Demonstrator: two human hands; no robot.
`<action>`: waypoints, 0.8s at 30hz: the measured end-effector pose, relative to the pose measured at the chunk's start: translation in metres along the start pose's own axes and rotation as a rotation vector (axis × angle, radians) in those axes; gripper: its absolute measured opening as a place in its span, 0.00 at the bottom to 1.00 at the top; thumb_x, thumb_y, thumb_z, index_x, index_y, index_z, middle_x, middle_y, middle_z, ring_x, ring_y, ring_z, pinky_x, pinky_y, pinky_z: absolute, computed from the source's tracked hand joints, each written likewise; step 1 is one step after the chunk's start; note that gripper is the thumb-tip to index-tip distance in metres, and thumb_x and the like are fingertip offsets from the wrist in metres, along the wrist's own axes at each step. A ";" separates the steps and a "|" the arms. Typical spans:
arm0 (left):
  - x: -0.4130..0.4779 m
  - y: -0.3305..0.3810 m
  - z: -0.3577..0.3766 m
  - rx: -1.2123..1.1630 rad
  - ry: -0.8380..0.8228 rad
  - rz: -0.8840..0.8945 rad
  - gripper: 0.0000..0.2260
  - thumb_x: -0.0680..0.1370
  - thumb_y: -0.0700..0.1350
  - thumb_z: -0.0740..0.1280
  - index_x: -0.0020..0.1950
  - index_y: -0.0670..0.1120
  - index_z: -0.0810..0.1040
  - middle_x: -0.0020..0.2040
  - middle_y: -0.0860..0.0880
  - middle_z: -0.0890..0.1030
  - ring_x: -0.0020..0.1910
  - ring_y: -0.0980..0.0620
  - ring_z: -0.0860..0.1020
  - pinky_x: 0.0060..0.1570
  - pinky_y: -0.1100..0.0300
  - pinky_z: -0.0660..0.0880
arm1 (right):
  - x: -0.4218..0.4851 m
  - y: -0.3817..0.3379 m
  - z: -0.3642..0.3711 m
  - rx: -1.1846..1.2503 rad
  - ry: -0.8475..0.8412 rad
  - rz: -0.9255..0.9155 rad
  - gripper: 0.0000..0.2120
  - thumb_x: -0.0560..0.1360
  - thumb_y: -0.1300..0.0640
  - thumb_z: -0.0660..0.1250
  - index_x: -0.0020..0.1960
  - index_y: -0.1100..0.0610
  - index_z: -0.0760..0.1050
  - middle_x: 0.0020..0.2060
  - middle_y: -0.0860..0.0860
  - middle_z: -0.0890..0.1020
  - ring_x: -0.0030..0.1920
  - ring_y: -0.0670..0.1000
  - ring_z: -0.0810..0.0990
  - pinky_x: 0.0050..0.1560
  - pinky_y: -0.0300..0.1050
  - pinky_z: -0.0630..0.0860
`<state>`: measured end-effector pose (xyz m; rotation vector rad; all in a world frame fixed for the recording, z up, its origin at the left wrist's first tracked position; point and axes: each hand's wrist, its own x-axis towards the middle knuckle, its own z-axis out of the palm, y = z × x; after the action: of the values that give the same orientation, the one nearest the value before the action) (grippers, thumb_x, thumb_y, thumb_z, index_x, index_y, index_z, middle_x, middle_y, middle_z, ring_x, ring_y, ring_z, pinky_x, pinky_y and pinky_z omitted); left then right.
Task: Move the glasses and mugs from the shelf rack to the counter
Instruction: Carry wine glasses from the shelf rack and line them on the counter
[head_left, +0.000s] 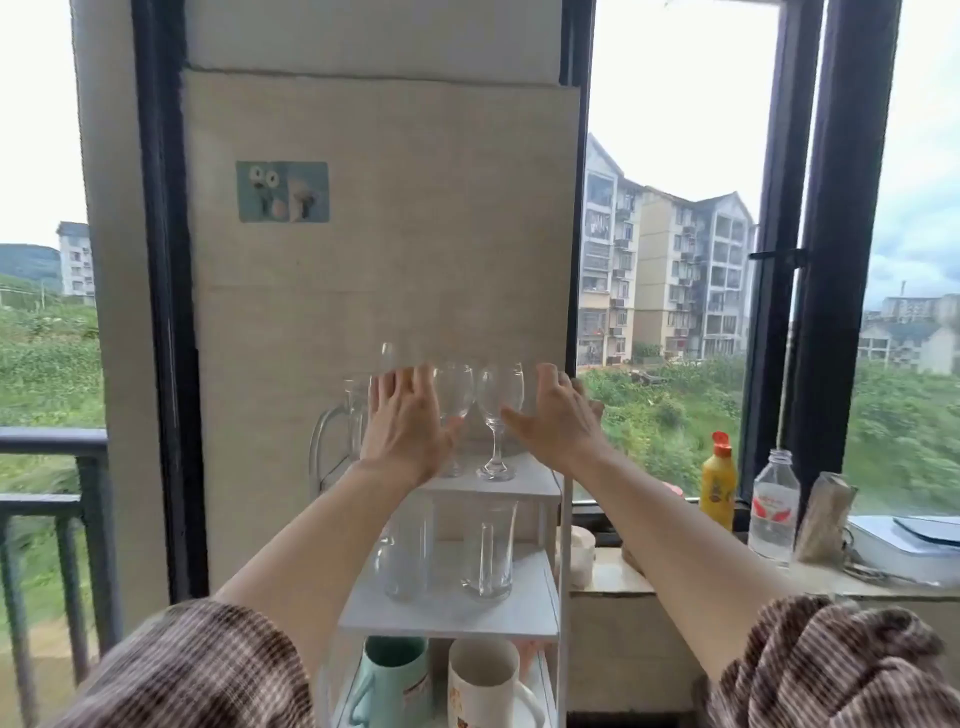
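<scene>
Both hands, left and right, are spread wide and empty around the wine glasses (top shelf); tumblers stand below.

Three white shelves in the rack, centre frame. Top shelf: two wine glasses clearly seen, a third rim behind the hand uncertain, plus one handled glass jug; middle shelf: two tall glasses; bottom: two mugs. Lower right: two bottles, one yellow, one clear; two hands.
</scene>
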<state>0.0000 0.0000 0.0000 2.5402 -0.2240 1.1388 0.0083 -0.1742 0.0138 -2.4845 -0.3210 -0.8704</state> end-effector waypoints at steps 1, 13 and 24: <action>0.006 0.000 0.003 0.025 0.012 -0.015 0.34 0.76 0.54 0.65 0.74 0.40 0.56 0.69 0.42 0.67 0.71 0.43 0.59 0.73 0.51 0.50 | 0.006 0.001 0.003 0.027 0.006 0.018 0.30 0.74 0.40 0.64 0.67 0.58 0.63 0.62 0.54 0.73 0.63 0.55 0.68 0.59 0.53 0.66; 0.044 -0.010 0.035 -0.060 -0.025 -0.050 0.41 0.74 0.57 0.66 0.77 0.41 0.47 0.62 0.40 0.77 0.77 0.48 0.49 0.73 0.48 0.33 | 0.049 0.009 0.022 0.176 -0.117 0.143 0.28 0.68 0.34 0.70 0.53 0.55 0.69 0.43 0.45 0.76 0.50 0.51 0.76 0.64 0.59 0.67; 0.018 0.003 0.003 -0.351 0.126 0.085 0.42 0.69 0.52 0.76 0.75 0.42 0.57 0.63 0.44 0.77 0.60 0.43 0.74 0.66 0.49 0.66 | 0.014 0.007 -0.023 0.432 -0.017 0.161 0.26 0.64 0.42 0.76 0.54 0.55 0.72 0.47 0.50 0.78 0.46 0.49 0.77 0.47 0.44 0.76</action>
<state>0.0131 -0.0038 0.0122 2.1628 -0.4603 1.1703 0.0099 -0.1910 0.0357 -2.0844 -0.2769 -0.6366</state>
